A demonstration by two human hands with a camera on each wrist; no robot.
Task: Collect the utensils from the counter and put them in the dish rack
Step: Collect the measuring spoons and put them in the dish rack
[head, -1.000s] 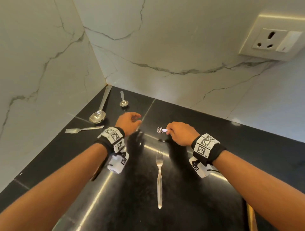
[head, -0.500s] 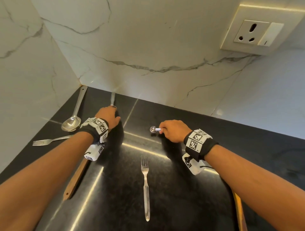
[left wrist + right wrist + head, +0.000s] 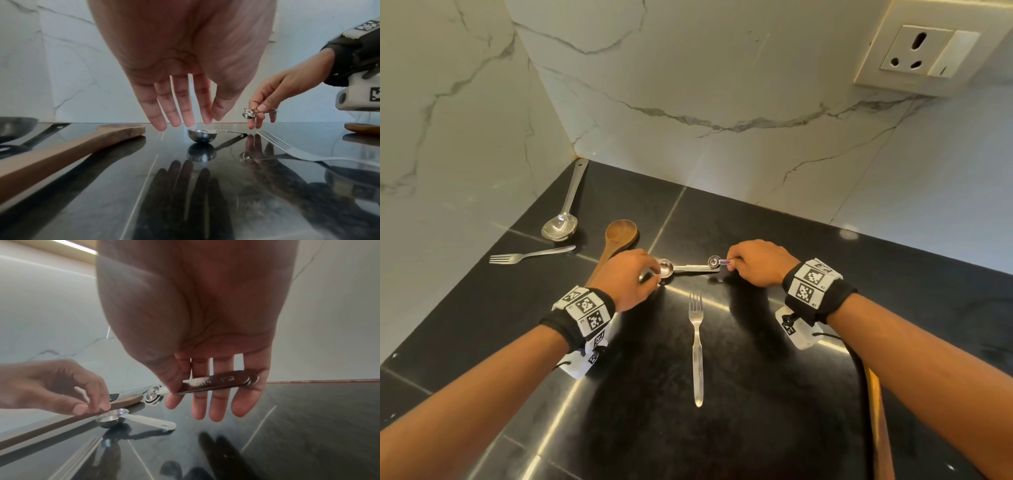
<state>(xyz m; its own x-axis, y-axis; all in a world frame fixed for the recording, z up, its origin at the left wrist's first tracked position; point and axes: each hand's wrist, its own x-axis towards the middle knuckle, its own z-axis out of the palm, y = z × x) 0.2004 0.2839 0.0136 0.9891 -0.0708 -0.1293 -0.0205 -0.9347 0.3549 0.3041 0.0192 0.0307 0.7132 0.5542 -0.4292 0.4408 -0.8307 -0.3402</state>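
The left hand (image 3: 183, 68), fingers now loose, has dragged a measuring spoon (image 3: 202, 135) across the counter (image 3: 756, 394), probably gathering; the right hand (image 3: 205, 337) pinches a smaller one (image 3: 216, 383).

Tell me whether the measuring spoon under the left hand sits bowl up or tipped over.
Bowl up: the measuring spoon rests on its rounded underside on the counter, rim level, handle lying flat.

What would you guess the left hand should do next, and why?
Probably close its fingers on the measuring spoon and lift it. The left hand hovers open just above the spoon's bowl on the counter, while the right hand already pinches a smaller one.
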